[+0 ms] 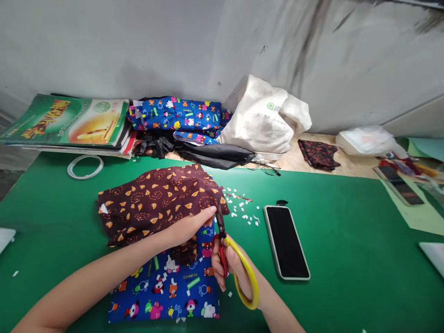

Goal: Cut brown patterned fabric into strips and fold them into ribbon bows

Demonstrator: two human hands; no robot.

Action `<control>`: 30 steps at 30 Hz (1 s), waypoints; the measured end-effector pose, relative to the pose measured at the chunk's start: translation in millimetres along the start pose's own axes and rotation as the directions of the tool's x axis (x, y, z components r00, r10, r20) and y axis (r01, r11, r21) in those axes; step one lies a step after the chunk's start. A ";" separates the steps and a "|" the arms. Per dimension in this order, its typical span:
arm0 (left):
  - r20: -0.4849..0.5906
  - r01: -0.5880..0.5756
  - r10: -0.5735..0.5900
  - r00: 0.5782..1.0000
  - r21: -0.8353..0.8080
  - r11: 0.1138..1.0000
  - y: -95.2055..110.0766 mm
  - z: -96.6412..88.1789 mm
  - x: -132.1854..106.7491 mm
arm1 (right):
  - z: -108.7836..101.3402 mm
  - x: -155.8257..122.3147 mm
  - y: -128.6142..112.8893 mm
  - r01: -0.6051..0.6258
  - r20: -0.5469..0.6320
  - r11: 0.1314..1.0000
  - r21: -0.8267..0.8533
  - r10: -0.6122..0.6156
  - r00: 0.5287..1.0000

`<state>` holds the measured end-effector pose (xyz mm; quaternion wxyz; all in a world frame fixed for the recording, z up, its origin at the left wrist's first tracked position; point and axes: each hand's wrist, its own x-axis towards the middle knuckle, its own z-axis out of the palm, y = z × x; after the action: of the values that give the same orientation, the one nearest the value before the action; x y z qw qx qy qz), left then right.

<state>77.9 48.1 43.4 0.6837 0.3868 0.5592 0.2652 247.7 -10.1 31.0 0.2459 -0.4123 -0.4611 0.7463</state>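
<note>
The soft brown cotton fabric with orange teardrop print (157,201), limp and light so best pinched near its edge, lies under the left hand (189,226) whose fingertips pinch its corner, just above the yellow-and-red-handled scissors (231,256) gripped by the right hand (231,273).

Bright, even light falls from above, casting only soft shadows; a faint sheen marks the phone (286,242) screen. Wide-angle distortion bends edges at three and nine o'clock, where detail blurs.
</note>
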 end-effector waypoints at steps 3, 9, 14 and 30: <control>0.008 -0.059 0.058 0.998 0.017 0.998 -1.9 -0.6 3.0 | 6.1 1.5 -0.7 -0.034 0.000 0.995 0.097 0.034 0.999; 0.012 -0.090 0.090 0.996 0.007 0.996 -6.2 -4.1 14.8 | 19.7 2.3 18.4 -0.060 -0.035 0.963 0.261 0.072 0.997; -0.003 -0.078 0.078 0.997 -0.026 0.997 -10.6 -3.3 17.8 | 24.5 1.6 17.8 -0.074 -0.032 0.955 0.286 0.087 0.996; 0.043 -0.099 0.097 0.994 0.035 0.994 -19.5 -9.8 14.4 | 22.1 1.1 17.2 -0.040 -0.022 0.975 0.217 0.046 0.999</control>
<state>70.5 50.9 18.5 0.6739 0.4317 0.5301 0.2802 228.8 -27.9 20.4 0.2795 -0.4029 -0.3648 0.7915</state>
